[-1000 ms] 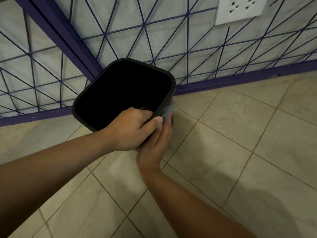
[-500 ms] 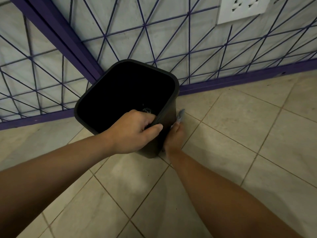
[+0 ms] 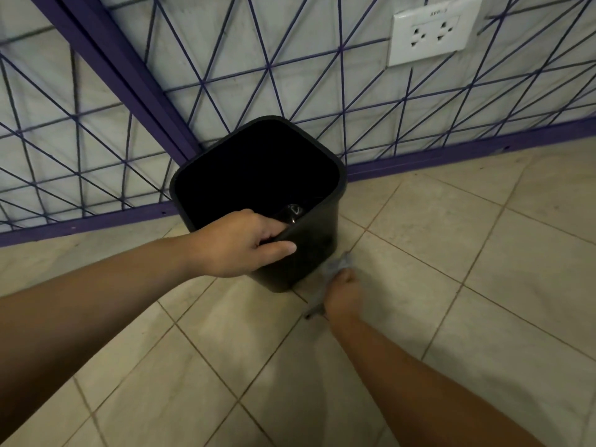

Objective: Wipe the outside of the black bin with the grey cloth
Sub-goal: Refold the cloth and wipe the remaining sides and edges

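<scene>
The black bin [image 3: 258,175] stands on the tiled floor [image 3: 451,285], its near rim pinched in the closed fingers of the left hand [image 3: 240,243]. Low at its right wall, the right hand [image 3: 343,293] is closed around the bunched grey cloth [image 3: 338,266]. The wipe would likely go best with the rim steadied and the cloth pressed flat.

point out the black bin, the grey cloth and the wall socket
black bin [image 3: 317,253]: head view, on its outer side wall.
grey cloth [image 3: 339,264]: head view, on the bunched part above the right hand.
wall socket [image 3: 430,35]: head view, on its white faceplate.
</scene>
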